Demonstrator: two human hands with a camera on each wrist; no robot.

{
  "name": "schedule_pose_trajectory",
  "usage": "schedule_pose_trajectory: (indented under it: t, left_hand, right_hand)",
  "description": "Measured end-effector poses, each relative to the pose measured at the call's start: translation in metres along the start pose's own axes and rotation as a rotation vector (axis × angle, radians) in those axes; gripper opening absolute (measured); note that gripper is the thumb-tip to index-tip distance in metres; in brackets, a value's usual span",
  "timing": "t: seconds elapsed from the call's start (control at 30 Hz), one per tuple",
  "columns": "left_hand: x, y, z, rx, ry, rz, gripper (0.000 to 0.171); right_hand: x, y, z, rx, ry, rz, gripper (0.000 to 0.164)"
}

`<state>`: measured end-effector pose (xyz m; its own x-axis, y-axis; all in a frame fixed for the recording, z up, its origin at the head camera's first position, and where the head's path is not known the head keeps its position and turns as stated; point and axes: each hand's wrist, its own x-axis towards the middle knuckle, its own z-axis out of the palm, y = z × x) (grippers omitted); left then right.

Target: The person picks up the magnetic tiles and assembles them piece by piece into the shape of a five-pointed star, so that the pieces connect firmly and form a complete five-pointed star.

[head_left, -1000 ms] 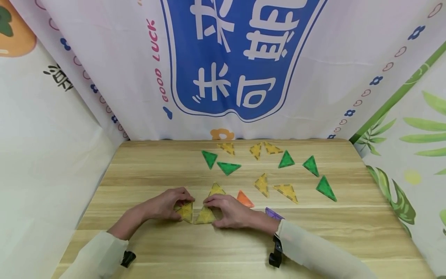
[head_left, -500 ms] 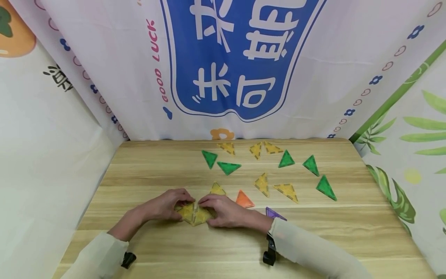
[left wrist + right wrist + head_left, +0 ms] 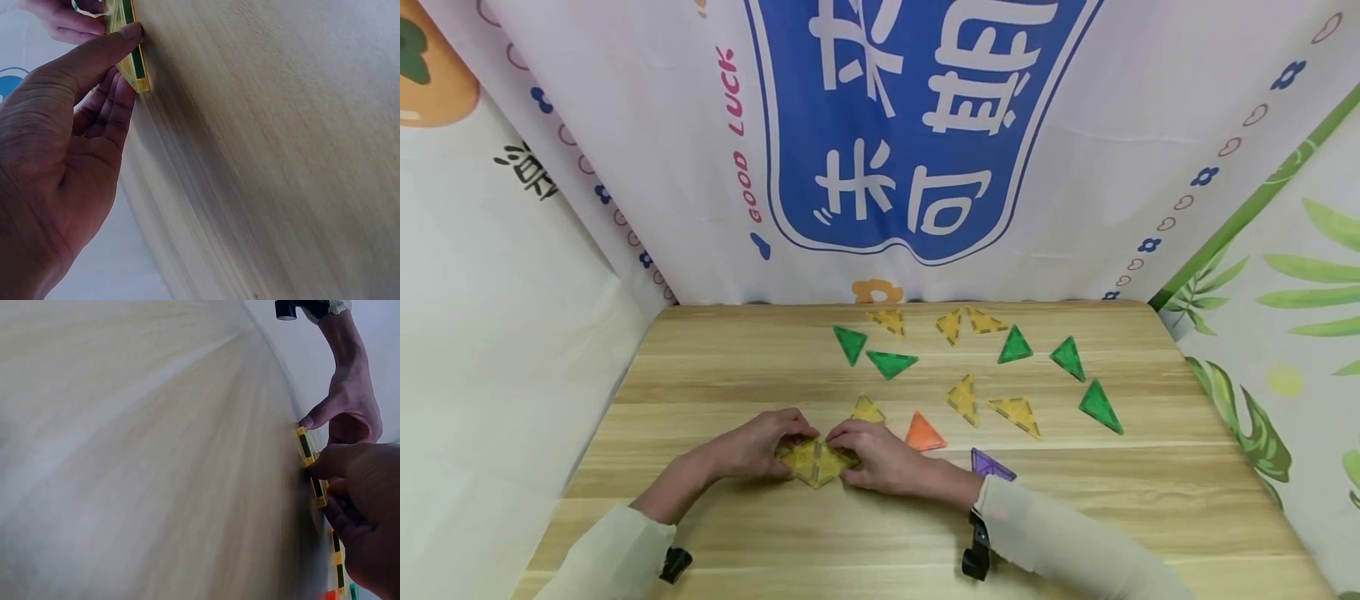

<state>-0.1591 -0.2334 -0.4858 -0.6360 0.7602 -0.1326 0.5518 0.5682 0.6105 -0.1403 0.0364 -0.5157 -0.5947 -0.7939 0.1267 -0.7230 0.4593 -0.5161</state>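
Two see-through yellow triangular magnetic tiles meet edge to edge at the front of the table. My left hand (image 3: 765, 444) pinches the left yellow tile (image 3: 802, 459) between thumb and fingers; its thumb lies along the edge in the left wrist view. The right yellow tile (image 3: 827, 468) is pinched by my right hand (image 3: 880, 458), whose fingers cover part of it. Dark magnet strips show along the tile edge (image 3: 305, 445) in the right wrist view. Just behind the right hand lies another yellow tile (image 3: 867, 407), partly covered.
To the right of my right hand are an orange tile (image 3: 923, 432) and a purple tile (image 3: 991, 464), the purple one near the forearm. Farther back, several green tiles (image 3: 892, 363) and amber tiles (image 3: 1015, 414) lie scattered on the wooden table (image 3: 715, 358). A printed curtain (image 3: 1060, 233) hangs behind.
My right hand has moved left with its yellow tile, turning it and closing the gap to the left tile. The left hand has stayed nearly in place.
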Motion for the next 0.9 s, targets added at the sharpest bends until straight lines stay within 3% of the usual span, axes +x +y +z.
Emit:
schedule_pose_trajectory:
  t: [0.33,0.57,0.9]
  left_hand:
    - [-0.002,0.005,0.001,0.019,0.039,-0.038,0.060]
    - [0.003,0.017,0.011,0.130,0.102,-0.089,0.073]
    - [0.006,0.021,0.018,0.190,0.123,-0.146,0.084]
  right_hand:
    - [-0.001,0.000,-0.008,-0.003,0.051,0.003,0.038]
    - [-0.006,0.027,-0.028,0.011,0.106,0.019,0.048]
    - [-0.005,0.062,-0.049,0.020,0.007,0.043,0.063]
